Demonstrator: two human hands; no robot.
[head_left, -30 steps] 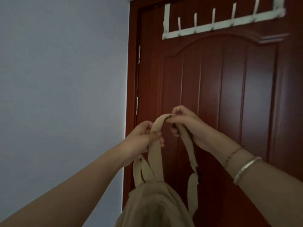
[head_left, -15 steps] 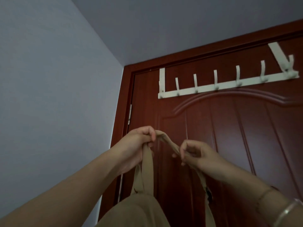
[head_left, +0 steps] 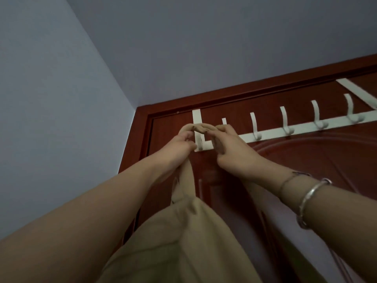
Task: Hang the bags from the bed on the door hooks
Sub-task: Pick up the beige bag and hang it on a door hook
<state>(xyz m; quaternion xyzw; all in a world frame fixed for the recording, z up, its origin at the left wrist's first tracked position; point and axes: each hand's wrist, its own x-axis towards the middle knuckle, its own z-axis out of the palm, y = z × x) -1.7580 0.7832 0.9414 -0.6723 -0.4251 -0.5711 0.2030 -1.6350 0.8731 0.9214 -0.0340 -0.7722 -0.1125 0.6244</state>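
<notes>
A beige cloth bag [head_left: 179, 242] hangs below my raised arms, close to the camera. Its strap [head_left: 201, 127] is stretched between my two hands at the left end of the white over-door hook rack [head_left: 271, 132]. My left hand [head_left: 183, 142] grips the strap's left side. My right hand [head_left: 230, 148] pinches the right side, just in front of the leftmost hook [head_left: 224, 121], which is partly hidden by my fingers. I cannot tell whether the strap is over that hook.
The rack sits on a dark red wooden door [head_left: 306, 170] with several bare white hooks [head_left: 255, 127] running to the right. A pale blue wall [head_left: 51, 119] meets the door frame on the left. Bracelets circle my right wrist [head_left: 306, 193].
Both hands lifted the strap from chest height up to the left end of the rack. The view tilted upward, and the bag rose with them.
</notes>
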